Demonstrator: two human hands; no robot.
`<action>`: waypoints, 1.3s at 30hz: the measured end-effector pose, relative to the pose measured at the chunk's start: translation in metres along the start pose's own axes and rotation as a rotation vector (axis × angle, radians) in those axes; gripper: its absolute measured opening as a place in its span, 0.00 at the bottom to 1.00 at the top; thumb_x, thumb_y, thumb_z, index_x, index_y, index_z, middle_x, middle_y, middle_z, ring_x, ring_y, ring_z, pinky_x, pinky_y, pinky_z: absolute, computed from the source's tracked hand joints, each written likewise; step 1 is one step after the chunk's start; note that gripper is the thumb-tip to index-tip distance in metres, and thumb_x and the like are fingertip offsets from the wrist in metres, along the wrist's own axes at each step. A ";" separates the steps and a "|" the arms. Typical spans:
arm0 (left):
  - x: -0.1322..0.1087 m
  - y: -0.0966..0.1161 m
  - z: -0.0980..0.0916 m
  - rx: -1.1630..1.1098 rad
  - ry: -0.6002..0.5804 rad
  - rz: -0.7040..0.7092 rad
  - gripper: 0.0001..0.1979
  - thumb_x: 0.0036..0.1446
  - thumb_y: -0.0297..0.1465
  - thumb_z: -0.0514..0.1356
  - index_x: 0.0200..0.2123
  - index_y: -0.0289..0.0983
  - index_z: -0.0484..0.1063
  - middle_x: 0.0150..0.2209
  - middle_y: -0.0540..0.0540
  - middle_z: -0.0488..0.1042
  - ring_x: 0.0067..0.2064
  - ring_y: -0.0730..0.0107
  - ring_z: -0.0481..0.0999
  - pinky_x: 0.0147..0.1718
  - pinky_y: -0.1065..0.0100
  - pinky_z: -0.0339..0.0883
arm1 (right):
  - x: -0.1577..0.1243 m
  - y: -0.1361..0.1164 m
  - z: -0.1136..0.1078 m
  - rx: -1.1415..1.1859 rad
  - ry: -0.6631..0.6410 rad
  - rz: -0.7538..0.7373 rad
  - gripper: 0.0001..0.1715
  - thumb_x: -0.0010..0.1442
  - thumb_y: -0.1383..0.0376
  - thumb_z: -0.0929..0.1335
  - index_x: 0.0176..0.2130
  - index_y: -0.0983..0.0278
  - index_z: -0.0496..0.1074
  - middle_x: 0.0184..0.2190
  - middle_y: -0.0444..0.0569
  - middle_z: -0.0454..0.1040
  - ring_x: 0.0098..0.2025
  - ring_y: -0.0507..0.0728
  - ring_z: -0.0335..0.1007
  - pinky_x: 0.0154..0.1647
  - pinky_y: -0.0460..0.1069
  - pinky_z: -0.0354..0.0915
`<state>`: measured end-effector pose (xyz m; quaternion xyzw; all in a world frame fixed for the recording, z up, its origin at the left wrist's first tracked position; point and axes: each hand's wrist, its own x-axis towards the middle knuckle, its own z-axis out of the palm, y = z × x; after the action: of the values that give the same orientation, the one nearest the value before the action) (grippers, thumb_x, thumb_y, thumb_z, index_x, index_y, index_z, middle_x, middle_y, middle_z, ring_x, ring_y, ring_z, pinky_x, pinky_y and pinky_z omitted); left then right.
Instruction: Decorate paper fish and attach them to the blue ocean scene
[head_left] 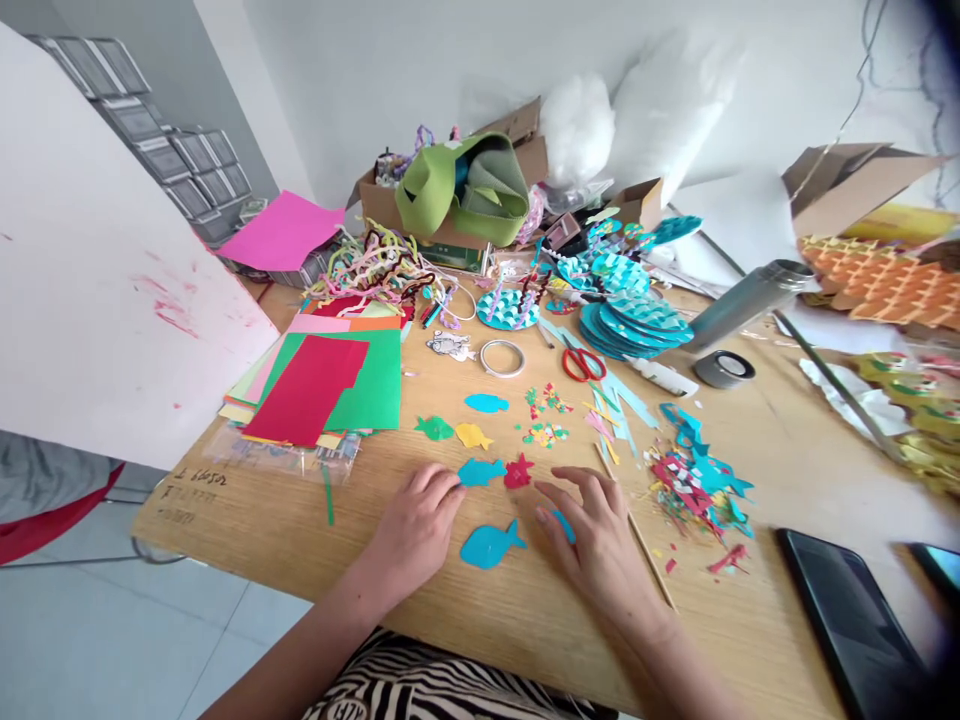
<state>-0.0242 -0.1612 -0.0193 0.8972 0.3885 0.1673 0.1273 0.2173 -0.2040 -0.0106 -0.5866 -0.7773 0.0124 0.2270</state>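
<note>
My left hand (421, 530) rests on the table with fingers bent and close together, its fingertips on the left end of a blue paper fish (481, 472). Touching that fish's tail side is a small red paper fish (518, 471). My right hand (596, 530) is open, fingers apart, just right of the red fish; a blue paper piece (564, 526) shows partly under it. Between my hands lies a larger blue paper fish (489, 546). Farther back are a green paper fish (435, 429), a yellow one (473, 435) and a blue paper oval (486, 403).
Paper confetti (546, 434), red scissors (583, 365) and a tape roll (502, 358) lie beyond my hands. Coloured sheets (315, 390) are stacked left. A wooden stick (649, 555), paper scraps (697, 485) and a phone (847, 610) lie right. A metal flask (742, 310) stands behind.
</note>
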 end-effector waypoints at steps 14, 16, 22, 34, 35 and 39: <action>-0.004 -0.012 -0.005 0.038 -0.015 -0.007 0.16 0.58 0.20 0.51 0.48 0.36 0.69 0.48 0.43 0.71 0.56 0.59 0.63 0.56 0.54 0.63 | 0.017 0.016 0.020 -0.105 -0.115 -0.012 0.18 0.66 0.58 0.61 0.52 0.57 0.70 0.53 0.53 0.67 0.56 0.66 0.55 0.51 0.61 0.58; -0.003 -0.011 -0.004 0.038 -0.016 -0.015 0.16 0.57 0.19 0.52 0.47 0.36 0.70 0.48 0.43 0.71 0.56 0.59 0.63 0.57 0.54 0.63 | 0.017 0.016 0.019 -0.108 -0.105 0.001 0.17 0.66 0.58 0.61 0.51 0.57 0.70 0.53 0.53 0.68 0.57 0.66 0.55 0.52 0.62 0.58; -0.001 -0.009 -0.001 -0.005 0.022 -0.020 0.15 0.57 0.19 0.51 0.45 0.36 0.70 0.47 0.44 0.71 0.56 0.59 0.63 0.56 0.55 0.63 | 0.014 0.019 0.019 -0.081 -0.082 0.024 0.17 0.65 0.58 0.61 0.51 0.58 0.69 0.51 0.52 0.69 0.56 0.65 0.56 0.51 0.61 0.60; 0.015 -0.018 -0.008 0.008 0.178 0.011 0.18 0.56 0.17 0.51 0.46 0.38 0.70 0.47 0.44 0.71 0.55 0.61 0.66 0.54 0.54 0.67 | 0.026 0.038 0.004 0.160 0.220 0.033 0.11 0.63 0.61 0.65 0.45 0.60 0.70 0.42 0.52 0.73 0.48 0.61 0.65 0.47 0.58 0.65; 0.020 -0.018 -0.012 0.011 0.201 0.010 0.18 0.56 0.18 0.51 0.46 0.38 0.70 0.47 0.44 0.72 0.54 0.61 0.66 0.53 0.55 0.67 | 0.031 0.042 0.000 0.175 0.235 0.046 0.10 0.63 0.60 0.65 0.44 0.60 0.71 0.41 0.52 0.73 0.47 0.61 0.65 0.46 0.57 0.65; 0.049 -0.017 -0.031 -0.006 0.290 0.007 0.15 0.58 0.20 0.51 0.45 0.38 0.70 0.44 0.44 0.73 0.51 0.61 0.68 0.51 0.55 0.68 | 0.065 0.059 -0.016 0.202 0.244 0.095 0.10 0.63 0.58 0.64 0.39 0.60 0.72 0.37 0.51 0.75 0.44 0.60 0.67 0.43 0.55 0.66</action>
<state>-0.0164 -0.1105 0.0127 0.8645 0.3991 0.2969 0.0719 0.2632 -0.1297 0.0087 -0.5939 -0.7103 0.0298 0.3768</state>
